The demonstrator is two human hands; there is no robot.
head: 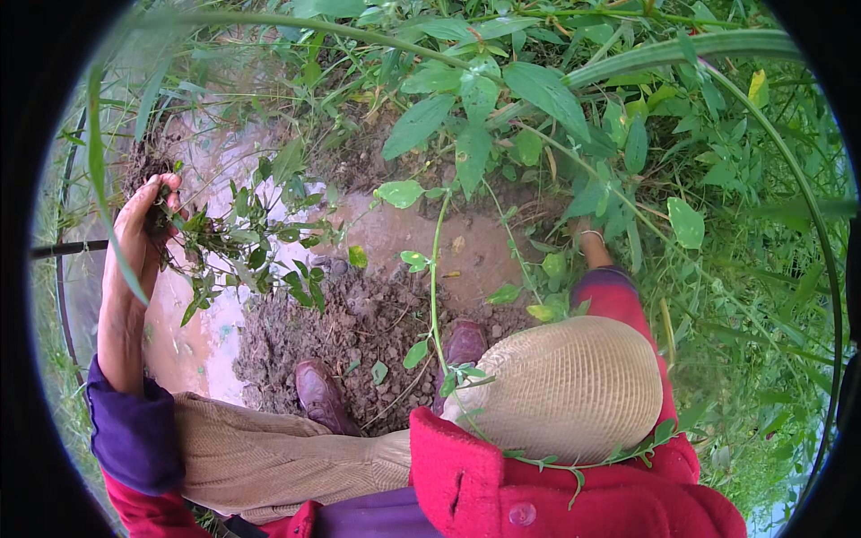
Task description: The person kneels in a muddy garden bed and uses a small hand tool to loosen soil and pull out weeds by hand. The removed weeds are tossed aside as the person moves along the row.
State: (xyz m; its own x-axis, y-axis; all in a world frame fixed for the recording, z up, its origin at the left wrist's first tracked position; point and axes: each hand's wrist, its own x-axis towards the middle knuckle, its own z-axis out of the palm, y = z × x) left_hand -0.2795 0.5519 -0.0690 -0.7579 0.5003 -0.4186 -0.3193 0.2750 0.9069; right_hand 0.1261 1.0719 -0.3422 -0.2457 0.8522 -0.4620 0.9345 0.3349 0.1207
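Fingers closed, my left hand (163, 202) holds a bunch of uprooted leafy weeds (232, 245) at the left. Dark soil (142, 168) clings by the hand, and the leafy stems trail to the right over muddy water. My right arm reaches down into the green plants at the right; a thin pale band (592, 233) circles the wrist. Leaves hide my right hand, so what its fingers do cannot be seen. A long green stem with leaves (436, 269) hangs close in front of the camera.
Muddy water (403, 235) lies ahead of my feet. My dark red shoes (323, 397) stand on clumpy wet soil (363, 329). Dense leafy plants (545, 94) fill the top and right. A dark thin pole or hose (74, 248) enters from the left edge.
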